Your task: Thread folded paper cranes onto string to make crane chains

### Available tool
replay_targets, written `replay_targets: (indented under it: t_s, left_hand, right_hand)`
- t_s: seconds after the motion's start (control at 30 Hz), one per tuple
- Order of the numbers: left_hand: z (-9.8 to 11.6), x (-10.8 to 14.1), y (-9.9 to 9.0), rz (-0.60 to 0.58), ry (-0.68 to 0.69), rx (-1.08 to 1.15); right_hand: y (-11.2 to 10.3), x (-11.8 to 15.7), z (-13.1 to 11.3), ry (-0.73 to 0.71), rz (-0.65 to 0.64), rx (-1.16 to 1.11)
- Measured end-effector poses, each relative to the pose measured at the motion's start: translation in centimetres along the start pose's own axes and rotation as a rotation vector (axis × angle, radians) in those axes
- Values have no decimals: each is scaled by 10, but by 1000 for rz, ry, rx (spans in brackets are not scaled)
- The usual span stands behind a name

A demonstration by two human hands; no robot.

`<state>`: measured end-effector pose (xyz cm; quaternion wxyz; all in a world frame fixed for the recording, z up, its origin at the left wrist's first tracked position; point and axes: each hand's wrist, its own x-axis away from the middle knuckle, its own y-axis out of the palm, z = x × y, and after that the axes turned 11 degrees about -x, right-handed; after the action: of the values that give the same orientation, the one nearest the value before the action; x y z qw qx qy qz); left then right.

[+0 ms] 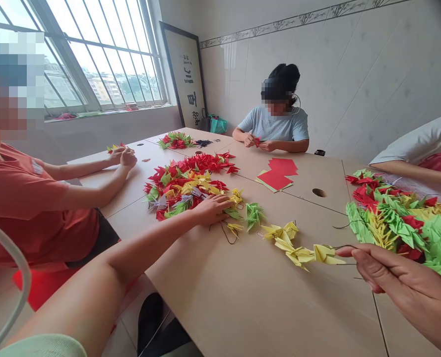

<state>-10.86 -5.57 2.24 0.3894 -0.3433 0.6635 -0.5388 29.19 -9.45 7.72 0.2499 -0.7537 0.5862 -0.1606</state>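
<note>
My left hand (215, 208) reaches over the near right edge of a pile of folded paper cranes (190, 186) in red, yellow, green and white. Its fingers are stretched out and touch the pile; their tips are partly hidden. With thumb and fingers pinched, my right hand (387, 277) holds the end of a string of yellow paper cranes (298, 250) lying across the table. A dark cord shows at the fingertips. Between my hands sit a green paper crane (255, 214) and a small yellow one (235, 227) beside a loop of dark cord (228, 237).
Red and green paper sheets (276, 178) lie mid-table near a round hole (319, 192). Strung cranes (406, 213) are heaped at right, with a smaller heap (176, 140) at the back. People sit left (37, 198), opposite (276, 124) and right (421, 144), the first two handling small folded pieces.
</note>
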Motion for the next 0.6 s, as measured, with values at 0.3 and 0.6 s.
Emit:
replay_targets:
  t_s: [0.3, 0.6]
  left_hand:
    - [42, -8, -25, 92, 45, -1]
    - [53, -25, -5, 31, 17, -78]
  right_hand:
    - [-9, 8, -34, 49, 61, 31]
    - [-15, 17, -44, -38, 149, -4]
